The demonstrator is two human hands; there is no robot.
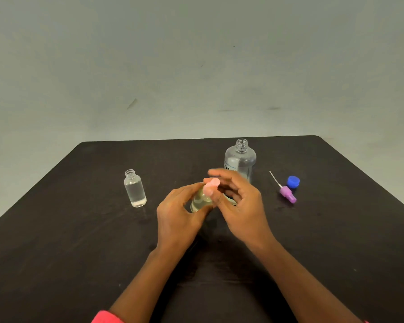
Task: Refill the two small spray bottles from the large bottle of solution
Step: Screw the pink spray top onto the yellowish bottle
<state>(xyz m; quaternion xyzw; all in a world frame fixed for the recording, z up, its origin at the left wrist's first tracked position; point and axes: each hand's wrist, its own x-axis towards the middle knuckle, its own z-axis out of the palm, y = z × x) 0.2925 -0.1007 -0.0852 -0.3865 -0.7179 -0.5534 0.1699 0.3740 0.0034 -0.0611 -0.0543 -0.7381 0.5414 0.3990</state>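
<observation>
Near the bench [56, 252] middle, my left hand [175, 220] wraps its grip round a small spray bottle [200, 201]; my right hand [238, 206] pinches its pink sprayer cap [211, 186]. It looks light, slick plastic, best held at the body. Farther back stand the uncapped small bottle [135, 188] toward the left edge and the open large bottle [240, 164].

Dim, even, diffuse light; source not identifiable. Soft, faint shadows under both forearms on the dark table [56, 229]. Small highlights on the open small bottle [135, 188] and large bottle [240, 162]; no harsh glare. Motion blur on right hand [238, 201] fingertips and the pink cap [211, 186]. Wide-angle stretch toward frame edges. Overall softness, muted colours, faint grain on the grey wall [196, 66].
</observation>
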